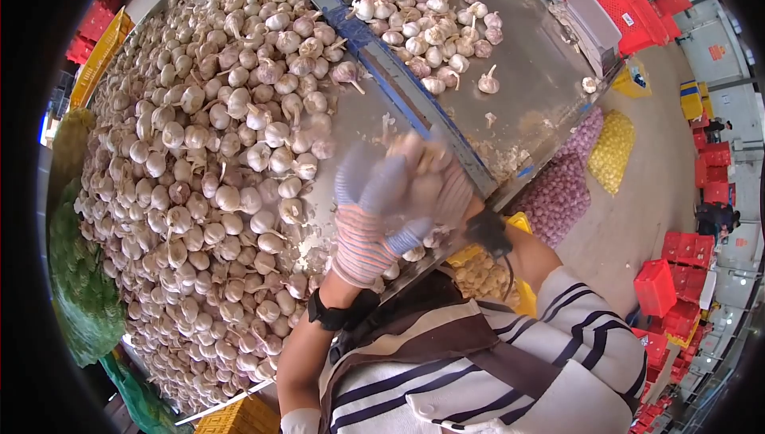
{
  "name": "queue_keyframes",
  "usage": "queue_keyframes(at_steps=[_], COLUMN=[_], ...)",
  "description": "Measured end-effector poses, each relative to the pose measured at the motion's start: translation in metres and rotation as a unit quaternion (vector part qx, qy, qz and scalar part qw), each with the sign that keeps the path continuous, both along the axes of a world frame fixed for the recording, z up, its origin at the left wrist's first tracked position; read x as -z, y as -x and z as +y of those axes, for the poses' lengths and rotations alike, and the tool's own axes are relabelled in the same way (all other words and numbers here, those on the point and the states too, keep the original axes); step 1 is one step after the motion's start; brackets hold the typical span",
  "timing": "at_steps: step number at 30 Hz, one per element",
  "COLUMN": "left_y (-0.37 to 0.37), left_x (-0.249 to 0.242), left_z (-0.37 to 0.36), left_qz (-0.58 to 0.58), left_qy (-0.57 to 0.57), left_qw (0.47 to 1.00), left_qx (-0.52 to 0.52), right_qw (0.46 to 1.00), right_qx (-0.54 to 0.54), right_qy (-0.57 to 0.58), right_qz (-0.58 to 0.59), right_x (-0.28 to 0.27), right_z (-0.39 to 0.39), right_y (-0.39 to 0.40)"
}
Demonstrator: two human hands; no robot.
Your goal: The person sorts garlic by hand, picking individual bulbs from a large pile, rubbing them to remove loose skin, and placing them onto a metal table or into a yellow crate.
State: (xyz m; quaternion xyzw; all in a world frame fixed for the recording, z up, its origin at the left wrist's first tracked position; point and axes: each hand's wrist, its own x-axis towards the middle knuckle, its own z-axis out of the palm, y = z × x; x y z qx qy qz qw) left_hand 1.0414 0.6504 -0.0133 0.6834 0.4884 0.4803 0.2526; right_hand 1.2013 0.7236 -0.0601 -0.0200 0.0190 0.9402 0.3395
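My left hand point(366, 215), in a striped glove with grey-blue fingers, reaches over the metal table with fingers stretched and thumb apart. Close beside it my right hand point(448, 191), also gloved, is smeared by motion. Pale garlic bulbs point(413, 149) show blurred at the right hand's fingers, which appear to be closed around them. A large heap of garlic point(207, 155) covers the table to the left of both hands. A few more bulbs lie under the hands near the table's front edge.
A blue-edged metal divider point(382, 59) separates a second garlic pile point(430, 27). Yellow crate point(522, 267) stands below the front edge. Purple net sacks point(554, 195) and a yellow sack point(612, 151) stand on the floor at right. Red crates point(657, 286) are stacked farther off.
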Motion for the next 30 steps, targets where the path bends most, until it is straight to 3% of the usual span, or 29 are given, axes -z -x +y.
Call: queue_keyframes(at_steps=[2,3,4,6,8,9,10,11,12,13,14,16,17,18,20,22,25,26,28,29,30], left_y=[-0.006,-0.008,-0.011,-0.029,-0.044,-0.046,-0.051,-0.056,-0.059,-0.059,-0.056,-0.044,-0.043,-0.041,-0.037,-0.033,-0.039,-0.041,-0.040,-0.040,-0.040], left_x=[0.003,0.019,0.030,0.047,0.078,0.072,0.073,0.074,0.075,0.067,0.062,0.058,0.084,0.086,0.090,0.094,0.104,0.109,0.094,0.083,0.073], left_z=[0.007,0.012,0.018,0.022,0.014,0.018,0.019,0.019,0.019,0.023,0.026,0.032,0.030,0.028,0.022,0.017,0.019,0.019,0.020,0.022,0.021], left_qz=[-0.020,0.035,0.091,0.193,0.269,0.290,0.286,0.232,0.176,0.205,0.205,0.129,0.136,0.137,0.199,0.181,0.173,0.188,0.184,0.181,0.181], left_qy=[-0.014,0.039,0.090,0.282,0.203,0.202,0.202,0.295,0.386,0.369,0.370,0.399,0.365,0.363,0.251,0.238,0.245,0.268,0.286,0.306,0.304], left_qw=[0.998,0.999,0.989,0.916,0.913,0.889,0.891,0.885,0.866,0.859,0.857,0.856,0.870,0.870,0.910,0.917,0.923,0.918,0.915,0.912,0.912], left_qx=[-0.053,0.013,0.079,0.208,0.230,0.290,0.289,0.277,0.264,0.290,0.294,0.303,0.303,0.304,0.264,0.264,0.241,0.223,0.215,0.207,0.210], right_qw=[0.975,0.954,0.972,0.956,0.962,0.927,0.874,0.761,0.640,0.489,0.392,0.101,0.078,0.077,0.062,0.086,0.318,0.316,0.630,0.709,0.708], right_qx=[0.101,0.142,0.137,0.222,0.182,0.177,0.170,0.089,-0.009,-0.090,-0.178,-0.245,-0.287,-0.286,-0.313,-0.324,-0.125,-0.125,-0.103,-0.049,-0.046], right_qy=[-0.116,-0.155,-0.135,-0.015,0.027,-0.010,-0.045,-0.291,-0.415,-0.535,-0.553,-0.610,-0.596,-0.595,-0.606,-0.610,-0.581,-0.580,-0.341,-0.319,-0.318], right_qz=[-0.162,-0.215,-0.133,-0.189,-0.199,-0.329,-0.452,-0.573,-0.647,-0.683,-0.714,-0.747,-0.746,-0.747,-0.729,-0.718,-0.739,-0.740,-0.690,-0.626,-0.628], right_x=[-0.011,-0.014,-0.017,-0.013,0.005,0.011,0.015,0.017,0.014,0.008,0.002,-0.008,0.000,0.003,0.007,0.008,0.008,0.005,-0.017,-0.006,-0.013], right_z=[0.039,0.063,0.091,0.122,0.120,0.108,0.094,0.081,0.067,0.052,0.039,0.008,0.004,0.004,0.003,0.009,0.021,0.026,0.033,0.037,0.040], right_y=[-0.011,-0.021,-0.036,-0.055,-0.071,-0.070,-0.070,-0.071,-0.070,-0.066,-0.060,-0.043,-0.040,-0.038,-0.036,-0.041,-0.055,-0.062,-0.076,-0.088,-0.093])
